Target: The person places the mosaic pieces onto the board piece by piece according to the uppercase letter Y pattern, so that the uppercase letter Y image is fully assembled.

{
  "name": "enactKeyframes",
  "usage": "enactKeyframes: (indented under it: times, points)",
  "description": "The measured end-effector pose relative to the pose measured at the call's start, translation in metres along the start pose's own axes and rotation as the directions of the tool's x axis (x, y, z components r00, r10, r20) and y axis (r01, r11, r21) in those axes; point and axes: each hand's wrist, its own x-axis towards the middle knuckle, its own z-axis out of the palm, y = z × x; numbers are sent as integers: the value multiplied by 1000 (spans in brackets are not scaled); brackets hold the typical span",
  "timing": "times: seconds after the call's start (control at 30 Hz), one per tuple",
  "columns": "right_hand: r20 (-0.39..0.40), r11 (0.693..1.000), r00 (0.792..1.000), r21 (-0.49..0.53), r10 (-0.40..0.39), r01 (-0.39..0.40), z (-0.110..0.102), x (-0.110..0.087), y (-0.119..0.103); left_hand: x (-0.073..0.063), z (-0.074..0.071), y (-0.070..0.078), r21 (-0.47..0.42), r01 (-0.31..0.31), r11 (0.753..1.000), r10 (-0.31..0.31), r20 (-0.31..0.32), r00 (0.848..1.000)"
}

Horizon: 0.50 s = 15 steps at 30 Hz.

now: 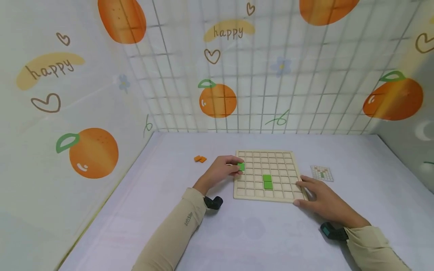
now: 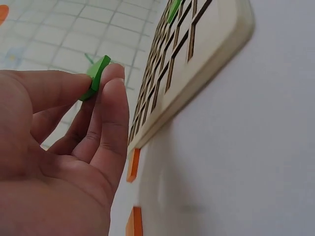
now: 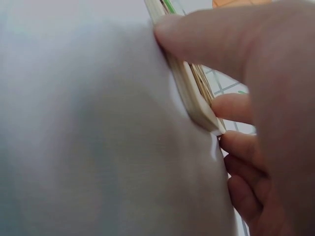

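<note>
My left hand pinches a small green square tile between thumb and fingertips. In the head view this tile is over the left edge of a pale wooden grid board; the left wrist view shows it held apart from the board. Two green tiles lie one behind the other in neighbouring cells near the board's middle. At the board's near right corner, my right hand grips the frame, the thumb on the near edge and fingers along the right side.
Left of the board, orange tiles lie on the white table. To the right is a small card with a coloured grid pattern. A printed curtain with oranges hangs behind a wire grid at the table's far edge.
</note>
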Motion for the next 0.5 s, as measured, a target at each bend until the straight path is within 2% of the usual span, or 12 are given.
enactKeyframes:
  times: [0.2,0.5]
  points:
    - [-8,1000,1000,-11,3,-4,2,1,1,12,10,2,-3,17,1000,-18,-21,1000]
    - [-11,999,1000,-30,18,-18,3,1,2,27,29,0,-140,59,988,-70,-74,995]
